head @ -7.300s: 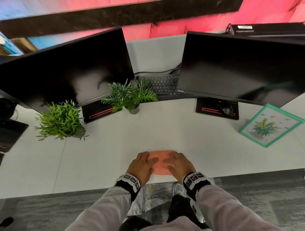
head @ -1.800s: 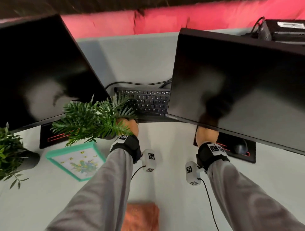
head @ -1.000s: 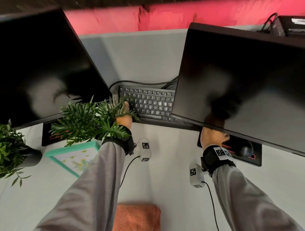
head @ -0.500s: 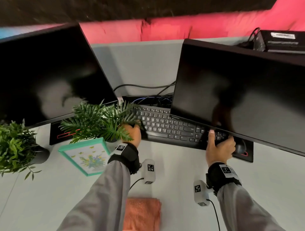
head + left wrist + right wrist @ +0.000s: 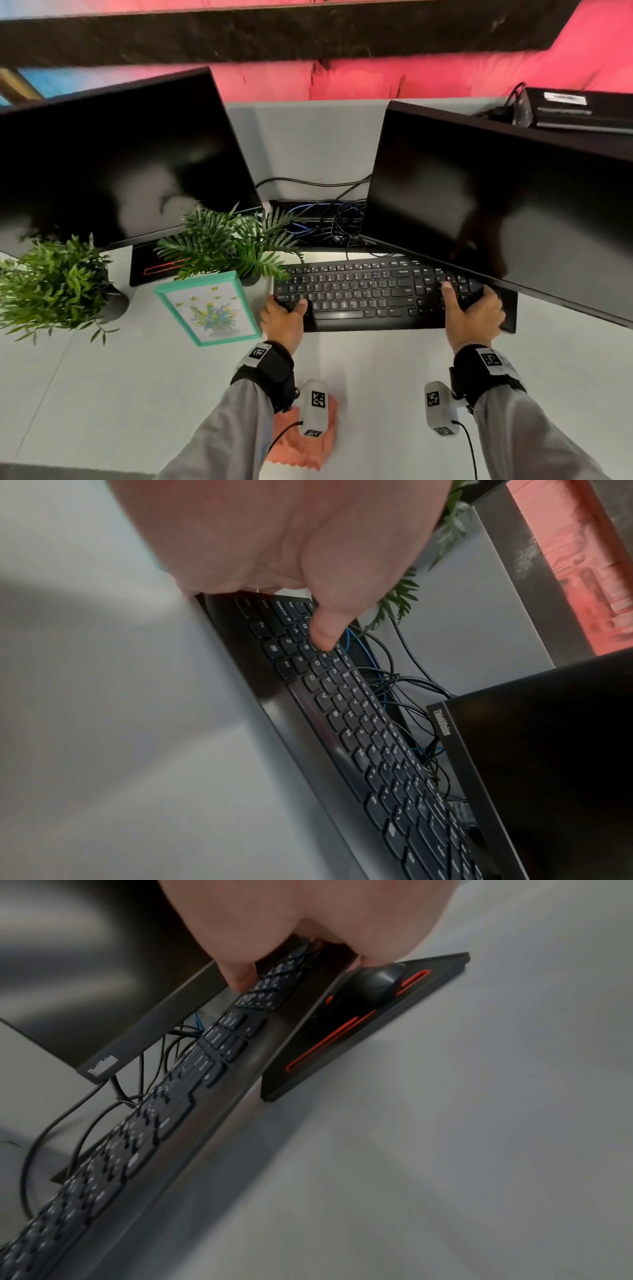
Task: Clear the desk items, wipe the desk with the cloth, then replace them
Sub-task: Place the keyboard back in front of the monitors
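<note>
A black keyboard point(image 5: 363, 294) lies across the white desk point(image 5: 376, 370) in front of the two monitors. My left hand point(image 5: 286, 317) grips its left end, thumb point(image 5: 322, 634) on the keys. My right hand point(image 5: 474, 308) grips its right end, with the thumb point(image 5: 240, 977) on the number keys and the fingers curled round the edge. The keyboard point(image 5: 171, 1123) runs under the right monitor's lower edge. An orange cloth point(image 5: 305, 445) lies folded near the desk's front edge, partly hidden by my left forearm.
A teal-framed picture point(image 5: 209, 306) lies left of the keyboard, with a fern pot point(image 5: 229, 243) behind it and a bushy plant point(image 5: 51, 287) at far left. A black mouse point(image 5: 377, 982) sits on the right monitor's base point(image 5: 359, 1042). Tangled cables point(image 5: 325, 219) lie behind the keyboard.
The keyboard has come forward from between the monitors towards the desk's front. Both hands have moved with it, holding its two ends, and the cable tray behind it now shows.
</note>
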